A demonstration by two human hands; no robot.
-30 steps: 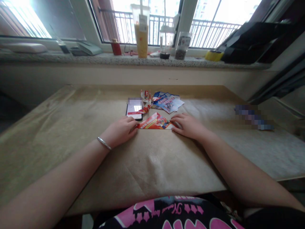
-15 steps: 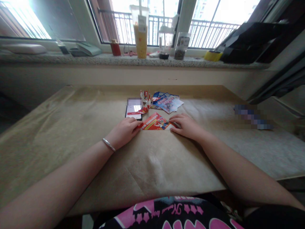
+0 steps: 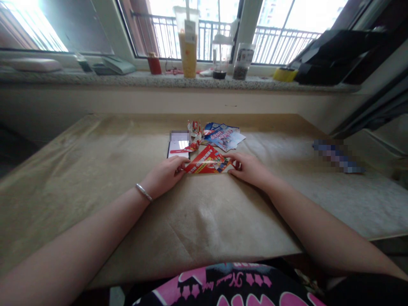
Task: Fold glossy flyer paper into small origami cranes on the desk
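Observation:
A red printed sheet of paper (image 3: pixel 206 160), with white lettering and a coloured picture, spans the gap between my hands. My left hand (image 3: pixel 170 169) pinches its left end between thumb and fingers. At the other end, my right hand (image 3: pixel 247 167) grips the right corner the same way. The sheet's near edge bends in a curve. Just beyond my left hand lies a phone (image 3: pixel 179 148) with a lit screen, partly under a folded red and white paper piece (image 3: pixel 194 142). To the right of that is a fanned stack of blue printed sheets (image 3: pixel 225 137).
A tan cover lies over the table (image 3: pixel 204 216). Behind it, the stone windowsill (image 3: pixel 134 79) carries a tall container of yellow contents (image 3: pixel 188 55), a red bottle (image 3: pixel 154 64), jars (image 3: pixel 242 63) and a black bag (image 3: pixel 334 57). A blurred blue item (image 3: pixel 338 156) lies at the right.
The red sheet has gone from lying flat to bending, its printed far part now reaching slightly higher. My fingers have curled more tightly at both ends.

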